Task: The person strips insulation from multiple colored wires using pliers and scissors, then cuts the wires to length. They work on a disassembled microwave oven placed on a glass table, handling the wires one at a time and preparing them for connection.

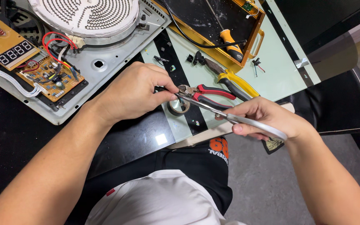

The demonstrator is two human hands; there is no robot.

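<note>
My left hand (136,91) pinches a small dark piece, perhaps a thin wire, between thumb and forefinger above the table's front edge. My right hand (267,118) grips silver metal scissors (230,117), whose blades point left and meet the pinched piece at my left fingertips. Just below the scissor tips a roll of dark tape (179,107) lies on the table. Red-and-black-handled pliers (207,93) lie behind the scissors.
An opened induction cooker (105,62) with a white coil, orange circuit boards and coloured wires sits at the left. Yellow-handled pliers (234,79) and a gold-framed tray (213,50) holding an orange screwdriver (231,43) lie at the back right. Small screws and parts are scattered on the pale green mat (276,71).
</note>
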